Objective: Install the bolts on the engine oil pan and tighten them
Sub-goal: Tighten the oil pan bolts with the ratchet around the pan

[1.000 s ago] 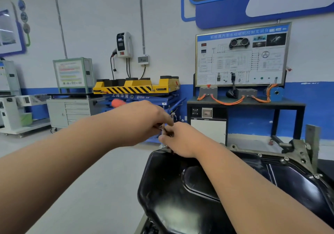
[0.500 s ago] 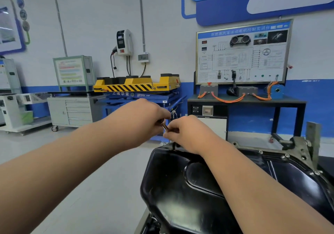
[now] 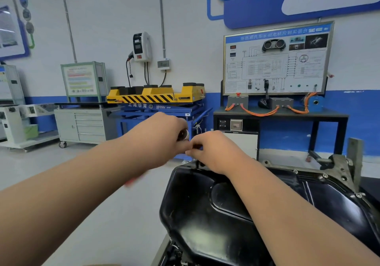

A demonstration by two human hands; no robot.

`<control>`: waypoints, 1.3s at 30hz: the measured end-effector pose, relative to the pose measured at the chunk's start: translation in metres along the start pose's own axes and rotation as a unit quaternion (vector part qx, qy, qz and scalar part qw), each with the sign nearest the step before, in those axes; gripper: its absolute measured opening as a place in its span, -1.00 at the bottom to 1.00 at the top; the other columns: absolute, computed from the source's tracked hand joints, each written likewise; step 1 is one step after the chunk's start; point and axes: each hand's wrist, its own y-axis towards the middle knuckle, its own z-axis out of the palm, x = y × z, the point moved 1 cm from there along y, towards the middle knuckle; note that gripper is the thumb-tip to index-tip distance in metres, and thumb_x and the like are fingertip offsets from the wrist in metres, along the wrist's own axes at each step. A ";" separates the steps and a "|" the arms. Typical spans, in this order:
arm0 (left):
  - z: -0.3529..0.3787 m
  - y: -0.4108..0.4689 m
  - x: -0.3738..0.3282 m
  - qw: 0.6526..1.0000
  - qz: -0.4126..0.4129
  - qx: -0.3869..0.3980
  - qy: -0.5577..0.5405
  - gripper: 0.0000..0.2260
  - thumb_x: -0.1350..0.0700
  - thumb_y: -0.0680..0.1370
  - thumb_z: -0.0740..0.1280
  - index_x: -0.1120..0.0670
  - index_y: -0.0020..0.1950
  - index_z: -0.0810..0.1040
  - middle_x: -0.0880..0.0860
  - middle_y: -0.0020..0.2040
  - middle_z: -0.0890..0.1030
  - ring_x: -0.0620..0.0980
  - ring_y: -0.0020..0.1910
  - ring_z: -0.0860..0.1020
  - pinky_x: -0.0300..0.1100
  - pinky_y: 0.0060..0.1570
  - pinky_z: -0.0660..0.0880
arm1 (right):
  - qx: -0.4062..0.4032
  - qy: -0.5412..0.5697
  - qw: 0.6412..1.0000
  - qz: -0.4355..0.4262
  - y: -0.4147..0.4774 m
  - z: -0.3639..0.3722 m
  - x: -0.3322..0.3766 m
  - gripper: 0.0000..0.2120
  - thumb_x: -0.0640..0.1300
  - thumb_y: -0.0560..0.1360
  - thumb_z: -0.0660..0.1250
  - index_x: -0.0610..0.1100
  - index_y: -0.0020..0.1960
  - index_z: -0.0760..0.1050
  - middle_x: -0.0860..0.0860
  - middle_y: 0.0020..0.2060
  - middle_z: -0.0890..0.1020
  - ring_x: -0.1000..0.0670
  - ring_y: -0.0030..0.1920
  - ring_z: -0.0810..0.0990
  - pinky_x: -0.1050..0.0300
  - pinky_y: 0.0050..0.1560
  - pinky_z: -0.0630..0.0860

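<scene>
Gripping metal tool [image 3: 183,135], left hand [image 3: 158,140], right hand [image 3: 213,152] pinching small part [image 3: 197,147], oil pan [image 3: 205,214], grey floor [image 3: 123,214]

The left hand [image 3: 158,140] curls round a tool [image 3: 183,135] of which only a shiny round end shows, and a red smear [image 3: 133,181] under that forearm is too blurred to tell. The right hand [image 3: 213,152] pinches a small dark piece [image 3: 197,147], mostly covered, so whether it is a bolt cannot be told. The pan [image 3: 205,224] runs off the bottom and right edges, its far rim hidden under the right hand, and the print on the board [image 3: 275,60] is too small to read.
</scene>
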 end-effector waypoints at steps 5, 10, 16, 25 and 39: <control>-0.009 0.007 0.010 0.986 0.105 0.032 0.124 -0.77 -0.04 0.59 0.22 -0.04 0.22 0.47 -0.04 0.00 0.60 -0.02 -0.05 0.53 -0.07 -0.06 0.50 | 0.013 0.043 0.999 -0.001 0.000 -0.001 -0.003 -0.94 0.04 0.52 0.32 0.19 -0.12 0.50 0.18 -0.22 0.58 0.14 -0.19 0.54 0.22 -0.22 0.46; 0.004 0.004 0.011 0.977 -0.127 0.039 -0.164 -0.57 -0.21 0.55 0.23 0.14 -0.24 0.55 -0.03 -0.42 0.62 -0.18 -0.58 0.46 -0.37 -0.60 0.34 | -0.097 0.218 0.965 0.109 0.001 -0.018 -0.023 -0.83 -0.14 0.52 0.28 0.09 -0.18 0.56 0.20 -0.34 0.61 0.17 -0.43 0.54 0.32 -0.45 0.40; -0.001 0.006 0.009 0.952 0.202 0.029 0.227 -0.65 0.21 0.58 0.25 -0.08 0.32 0.40 -0.09 0.16 0.52 -0.03 0.14 0.51 -0.03 0.35 0.28 | -0.079 0.181 0.970 0.140 0.001 -0.014 -0.028 -0.79 -0.17 0.49 0.27 0.07 -0.25 0.55 0.13 -0.31 0.61 0.06 -0.34 0.57 0.19 -0.27 0.49; 0.002 0.004 0.003 0.997 0.016 0.014 -0.073 -0.73 -0.12 0.56 0.26 -0.03 0.18 0.52 -0.03 -0.03 0.63 -0.06 -0.08 0.57 -0.13 -0.04 0.53 | 0.050 0.093 0.994 0.029 -0.004 -0.001 -0.007 -0.95 0.03 0.49 0.32 0.19 -0.10 0.50 0.20 -0.27 0.51 0.14 -0.26 0.52 0.21 -0.27 0.39; 0.005 0.006 0.008 0.974 -0.093 0.070 -0.195 -0.66 -0.20 0.56 0.20 0.06 0.08 0.47 -0.02 -0.27 0.64 -0.11 -0.39 0.62 -0.21 -0.32 0.52 | -0.002 -0.046 0.999 0.003 0.004 0.009 0.006 -0.80 0.07 0.56 0.19 0.08 0.05 0.56 0.01 -0.16 0.61 -0.04 -0.17 0.52 0.11 -0.25 0.41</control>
